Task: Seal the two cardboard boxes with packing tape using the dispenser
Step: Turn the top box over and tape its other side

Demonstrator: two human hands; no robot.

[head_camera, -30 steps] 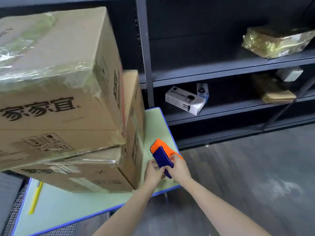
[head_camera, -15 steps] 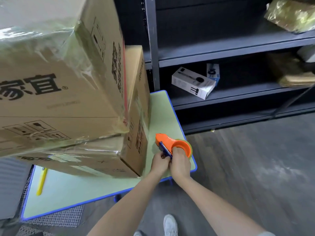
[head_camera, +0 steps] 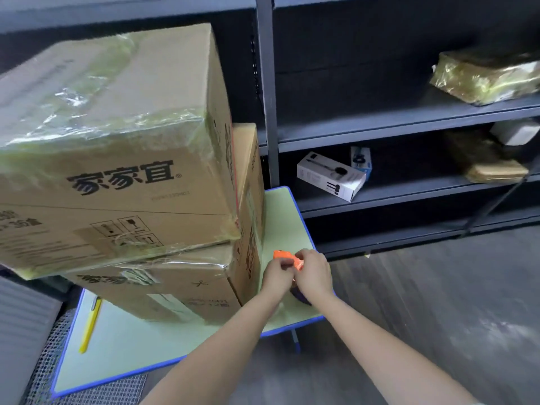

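Two cardboard boxes stacked on a green desk (head_camera: 280, 223). The upper box (head_camera: 117, 141) and lower box (head_camera: 175, 287) show glossy tape along their edges; whether every seam is closed cannot be told. The orange tape dispenser (head_camera: 285, 256) is near the desk's right corner, just beside the lower box. The right hand (head_camera: 314, 273) grips its body and the left hand (head_camera: 276, 276) pinches its front. Judged stage: readying the tape end, no strip being laid.

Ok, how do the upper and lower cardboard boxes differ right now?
The upper box looks taller than the lower box. The upper box sits skewed on the lower box, overhanging its front; the lower box rests on the table. Both are brown cardboard with the same black lettering and wrinkled clear tape.
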